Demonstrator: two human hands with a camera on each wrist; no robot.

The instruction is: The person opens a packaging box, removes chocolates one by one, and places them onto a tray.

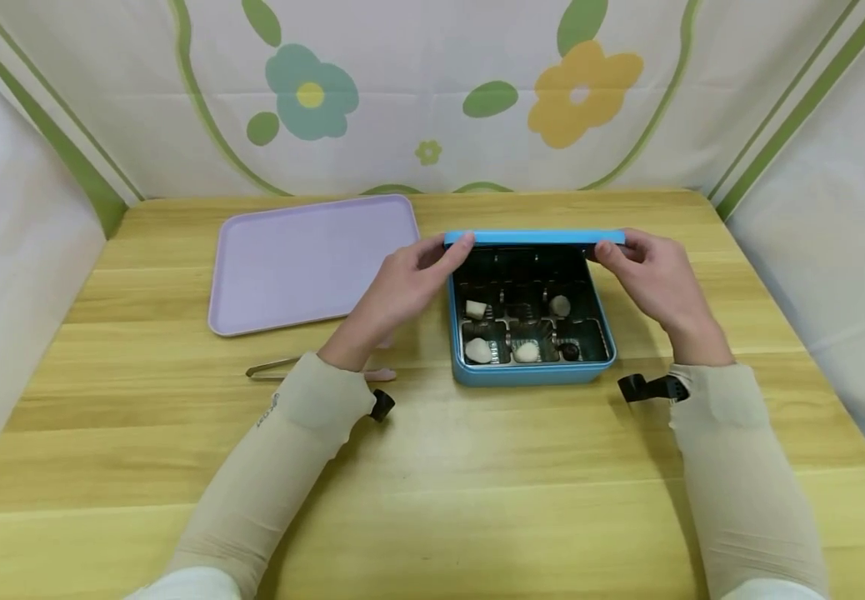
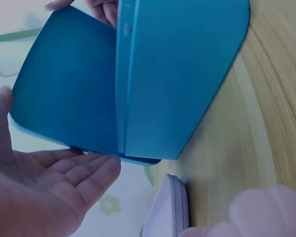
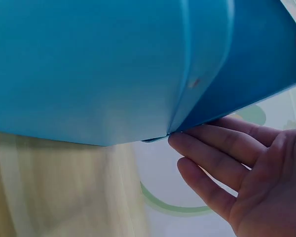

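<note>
My left hand (image 1: 406, 283) and right hand (image 1: 661, 279) hold the blue lid (image 1: 534, 237) at its two sides, thumbs by its near corners. The lid stands tilted up over the blue rectangular tin (image 1: 533, 377), its near edge raised. In the left wrist view, the fingers of the left hand (image 2: 64, 187) lie along the side of the lid (image 2: 69, 84). The right hand (image 3: 256, 173) has its fingertips right where lid and tin meet. Inside the tin, a dark divided insert (image 1: 590, 337) bears several small whitish pieces (image 1: 480, 350) and a dark round piece (image 1: 570, 351).
A lilac tray (image 1: 312, 258) lies at the back left of the wooden table (image 1: 432, 500). Metal tongs with pink ends (image 1: 382, 375) lie before it, partly behind the left forearm. A flower-patterned cloth (image 1: 417, 100) stands behind the table, with pale cloth at both sides.
</note>
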